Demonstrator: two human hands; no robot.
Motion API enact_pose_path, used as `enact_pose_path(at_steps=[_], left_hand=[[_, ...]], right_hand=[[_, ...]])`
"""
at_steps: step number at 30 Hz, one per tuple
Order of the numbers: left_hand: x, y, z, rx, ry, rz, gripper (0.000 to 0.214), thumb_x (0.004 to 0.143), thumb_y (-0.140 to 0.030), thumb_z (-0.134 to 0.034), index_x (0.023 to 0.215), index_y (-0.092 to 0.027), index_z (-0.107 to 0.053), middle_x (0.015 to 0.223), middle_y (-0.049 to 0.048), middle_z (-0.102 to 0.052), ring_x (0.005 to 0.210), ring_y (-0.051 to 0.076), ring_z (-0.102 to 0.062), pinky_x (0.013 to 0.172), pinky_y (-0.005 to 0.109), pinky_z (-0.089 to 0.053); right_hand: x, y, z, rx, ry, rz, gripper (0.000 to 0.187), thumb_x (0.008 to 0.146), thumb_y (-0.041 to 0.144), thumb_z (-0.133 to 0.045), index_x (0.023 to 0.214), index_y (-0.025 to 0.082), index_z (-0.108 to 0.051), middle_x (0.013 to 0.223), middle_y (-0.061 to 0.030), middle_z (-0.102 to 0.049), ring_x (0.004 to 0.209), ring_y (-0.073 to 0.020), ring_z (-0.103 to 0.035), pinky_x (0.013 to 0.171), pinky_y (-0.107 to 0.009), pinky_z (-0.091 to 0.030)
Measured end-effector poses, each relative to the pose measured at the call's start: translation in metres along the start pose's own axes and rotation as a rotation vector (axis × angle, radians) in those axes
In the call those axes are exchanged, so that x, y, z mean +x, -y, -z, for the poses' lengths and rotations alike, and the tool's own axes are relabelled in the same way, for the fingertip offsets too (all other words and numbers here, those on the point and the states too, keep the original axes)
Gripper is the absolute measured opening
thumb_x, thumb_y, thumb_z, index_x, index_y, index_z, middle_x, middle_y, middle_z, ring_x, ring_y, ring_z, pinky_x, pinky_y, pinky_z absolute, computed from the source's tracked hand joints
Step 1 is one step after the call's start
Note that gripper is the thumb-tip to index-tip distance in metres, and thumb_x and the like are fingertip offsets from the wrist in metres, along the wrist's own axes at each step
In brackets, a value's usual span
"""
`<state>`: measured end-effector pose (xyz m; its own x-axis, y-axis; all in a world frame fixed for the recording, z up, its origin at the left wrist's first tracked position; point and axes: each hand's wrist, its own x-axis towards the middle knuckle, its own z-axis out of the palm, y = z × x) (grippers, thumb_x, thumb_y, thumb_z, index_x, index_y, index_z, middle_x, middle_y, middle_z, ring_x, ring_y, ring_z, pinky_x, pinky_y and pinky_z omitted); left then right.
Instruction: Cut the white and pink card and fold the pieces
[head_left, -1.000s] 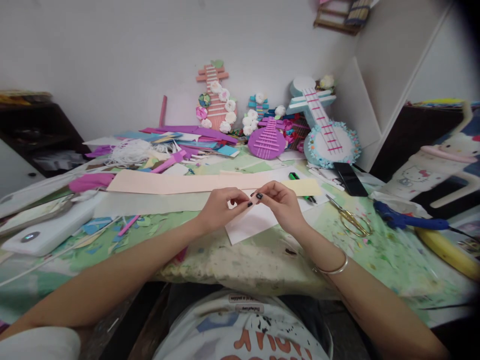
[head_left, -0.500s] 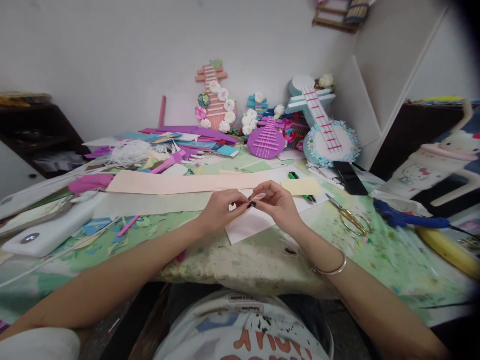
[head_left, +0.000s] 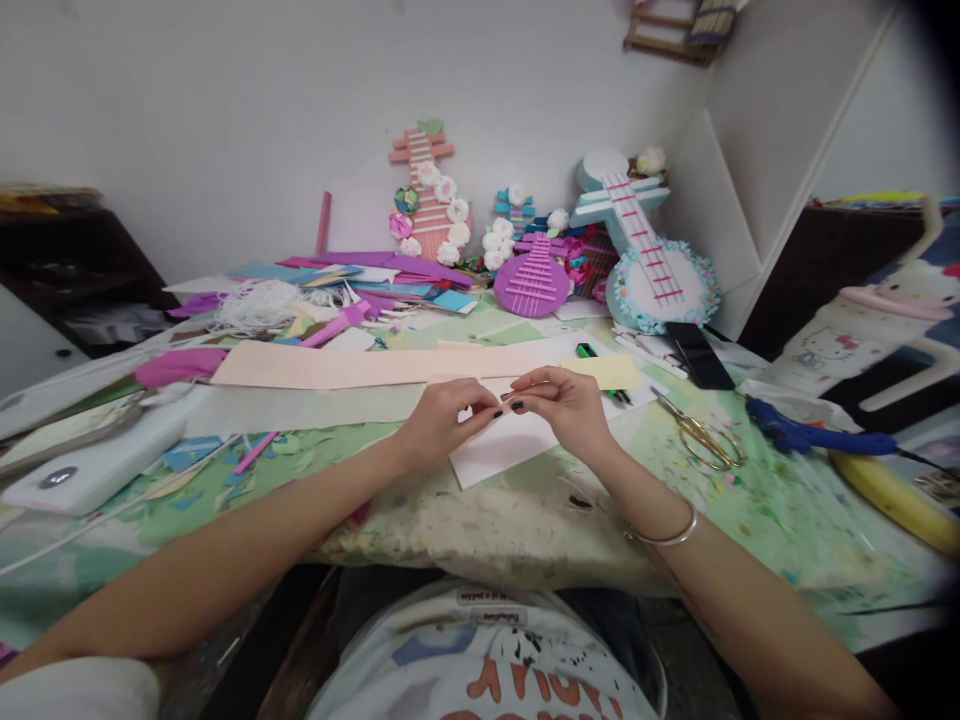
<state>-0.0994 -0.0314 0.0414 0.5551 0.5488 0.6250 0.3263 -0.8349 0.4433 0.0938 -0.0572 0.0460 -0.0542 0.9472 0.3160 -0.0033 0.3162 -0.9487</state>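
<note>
My left hand (head_left: 448,415) and my right hand (head_left: 562,408) meet fingertip to fingertip over a white sheet (head_left: 499,445). Both are closed in a pinch. Whatever sits between the fingertips is tiny and pale, mostly covered by the fingers, and I cannot make out its kind. Behind the hands lies a long, creased pale-pink paper strip (head_left: 322,368). A pale yellow slip (head_left: 604,372) rests just past my right hand, partly over a green marker (head_left: 585,351).
Gold-handled scissors (head_left: 705,440), a black phone (head_left: 701,355), a blue glue gun (head_left: 814,432) and a banana (head_left: 892,500) lie on the right. A white device (head_left: 97,450) is at left. Paper scraps and a purple paper lute (head_left: 532,280) stand toward the wall.
My right hand has shifted slightly right, and its fingers are straighter and closer together. The left hand stays nearly in place, still pinching.
</note>
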Motion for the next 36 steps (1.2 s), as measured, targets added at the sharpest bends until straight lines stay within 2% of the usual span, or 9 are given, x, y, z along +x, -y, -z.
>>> enact_pose_path(at_steps=[4, 9, 14, 21, 27, 32, 36], left_hand=[[-0.001, 0.002, -0.001, 0.0, 0.007, -0.021, 0.015, 0.086, -0.025, -0.055, 0.081, -0.019, -0.067, 0.073, 0.0027, -0.067, 0.063, 0.012, -0.057, 0.062, 0.023, -0.04], [-0.002, 0.001, -0.002, -0.018, 0.021, -0.013, 0.013, 0.085, -0.024, -0.056, 0.078, -0.019, -0.065, 0.071, 0.0015, -0.066, 0.064, 0.012, -0.058, 0.062, 0.023, -0.041], [-0.002, -0.002, 0.0, -0.038, -0.039, 0.034, 0.009, 0.083, -0.027, -0.059, 0.079, -0.019, -0.06, 0.07, 0.0005, -0.064, 0.062, 0.012, -0.055, 0.063, 0.023, -0.043], [-0.002, 0.0, 0.004, -0.118, -0.13, 0.099, 0.011, 0.08, -0.026, -0.065, 0.078, -0.018, -0.058, 0.072, 0.0005, -0.063, 0.066, 0.012, -0.057, 0.063, 0.023, -0.046], [-0.003, 0.003, 0.004, -0.161, -0.204, 0.104, 0.013, 0.079, -0.028, -0.069, 0.076, -0.018, -0.061, 0.071, 0.001, -0.066, 0.066, 0.012, -0.06, 0.062, 0.022, -0.047], [-0.002, -0.001, 0.004, -0.188, -0.182, 0.106, 0.007, 0.08, -0.023, -0.068, 0.076, -0.018, -0.067, 0.074, 0.002, -0.071, 0.068, 0.012, -0.063, 0.062, 0.021, -0.048], [-0.002, 0.0, 0.005, -0.212, -0.182, 0.174, 0.006, 0.078, -0.023, -0.069, 0.078, -0.017, -0.07, 0.074, 0.0026, -0.072, 0.068, 0.013, -0.065, 0.065, 0.022, -0.05]], right_hand=[[0.001, -0.003, 0.003, -0.045, 0.083, 0.04, 0.021, 0.065, 0.032, -0.08, 0.08, 0.019, -0.073, 0.072, -0.0039, -0.075, 0.065, -0.018, -0.069, 0.068, -0.034, -0.057], [0.0, -0.004, 0.003, -0.244, 0.133, 0.182, 0.008, 0.07, 0.028, -0.076, 0.075, 0.022, -0.077, 0.075, -0.0031, -0.075, 0.071, -0.0193, -0.068, 0.07, -0.034, -0.056], [0.003, -0.001, 0.007, -0.213, 0.021, 0.173, 0.003, 0.067, 0.022, -0.076, 0.07, 0.021, -0.077, 0.067, -0.003, -0.073, 0.06, -0.0165, -0.063, 0.058, -0.031, -0.052], [0.007, 0.008, 0.017, -0.096, -0.11, 0.129, 0.009, 0.058, 0.018, -0.079, 0.066, 0.02, -0.077, 0.062, -0.0027, -0.072, 0.056, -0.0152, -0.063, 0.056, -0.029, -0.053], [0.006, 0.01, 0.017, -0.054, -0.141, 0.11, 0.011, 0.057, 0.019, -0.08, 0.067, 0.019, -0.077, 0.061, -0.003, -0.072, 0.055, -0.0152, -0.065, 0.055, -0.028, -0.054], [0.007, 0.007, 0.017, -0.038, -0.147, 0.093, 0.013, 0.055, 0.022, -0.082, 0.067, 0.019, -0.077, 0.062, -0.0035, -0.073, 0.055, -0.0155, -0.066, 0.054, -0.028, -0.055], [0.008, 0.005, 0.017, -0.03, -0.141, 0.083, 0.016, 0.055, 0.025, -0.083, 0.068, 0.018, -0.077, 0.062, -0.0041, -0.073, 0.055, -0.0158, -0.066, 0.054, -0.028, -0.055]])
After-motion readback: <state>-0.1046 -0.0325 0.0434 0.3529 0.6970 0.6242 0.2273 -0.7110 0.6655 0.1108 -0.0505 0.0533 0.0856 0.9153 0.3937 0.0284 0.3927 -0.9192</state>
